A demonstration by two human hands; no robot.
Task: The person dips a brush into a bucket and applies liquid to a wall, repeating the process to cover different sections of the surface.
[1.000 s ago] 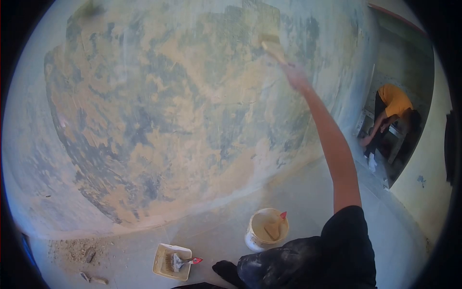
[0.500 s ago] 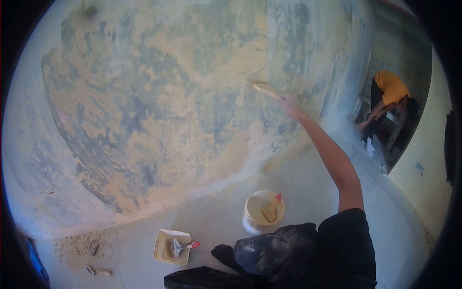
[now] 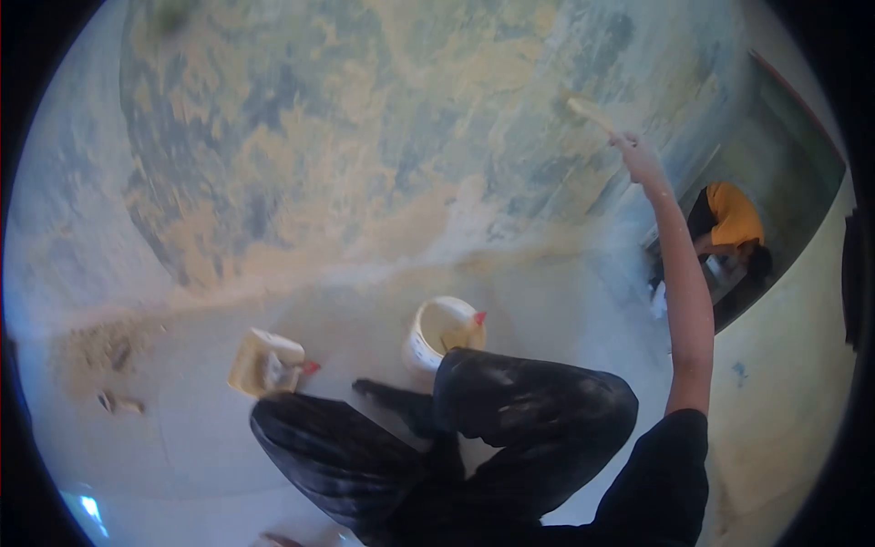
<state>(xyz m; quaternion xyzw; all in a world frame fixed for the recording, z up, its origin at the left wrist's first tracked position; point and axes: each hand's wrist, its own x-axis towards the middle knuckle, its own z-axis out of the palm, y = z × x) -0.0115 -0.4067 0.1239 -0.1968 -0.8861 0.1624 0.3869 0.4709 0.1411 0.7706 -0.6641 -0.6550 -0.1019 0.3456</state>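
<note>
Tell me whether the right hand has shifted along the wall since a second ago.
Yes. The right hand with its trowel moved rightward along the wall, toward the doorway where the person in orange crouches.

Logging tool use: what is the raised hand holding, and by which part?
The right hand grips a putty knife by its handle end; its blade meets the wall.

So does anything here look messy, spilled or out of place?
Yes. A heap of sandy rubble lies on the floor against the patchy wall, left of the tray. The right hand holds a tool to that wall.
</note>
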